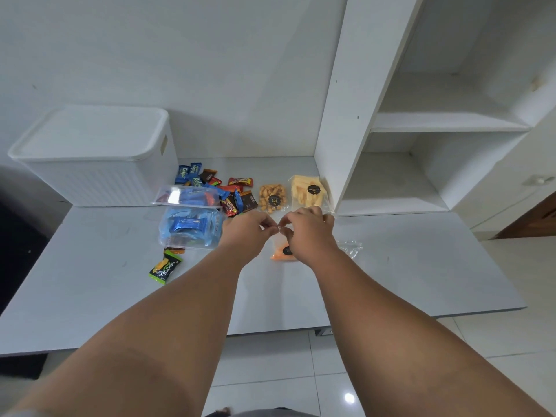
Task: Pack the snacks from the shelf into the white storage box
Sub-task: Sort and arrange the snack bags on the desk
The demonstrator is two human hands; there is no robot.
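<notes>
Right now both hands are raised just over the middle of the white table (421, 266). The left hand (249, 228) and right hand (311, 233) have their fingertips drawn together, pinching the top of a clear bag of orange snack (281, 253) that lies under the right wrist, its loose plastic trailing to the right. Bare tabletop runs from there to the right edge and forward to the near edge, which crosses beneath the forearms, with tiled floor (301, 371) below. Bare tabletop also runs to the left front, apart from a green and black packet (165, 267). The white storage box (99, 179) sits at the back left against the wall with its lid (90, 130) on, well apart from the hands. Between the box and the hands lie two clear tubs of blue wafers (189, 228) and a pile of loose candy (224, 192). Just behind the hands lie a bag of nuts (272, 198) and a bag of yellow sticks (310, 191). The white shelf unit (340, 115) stands on the table's back right, its upright panel close to the right hand.
</notes>
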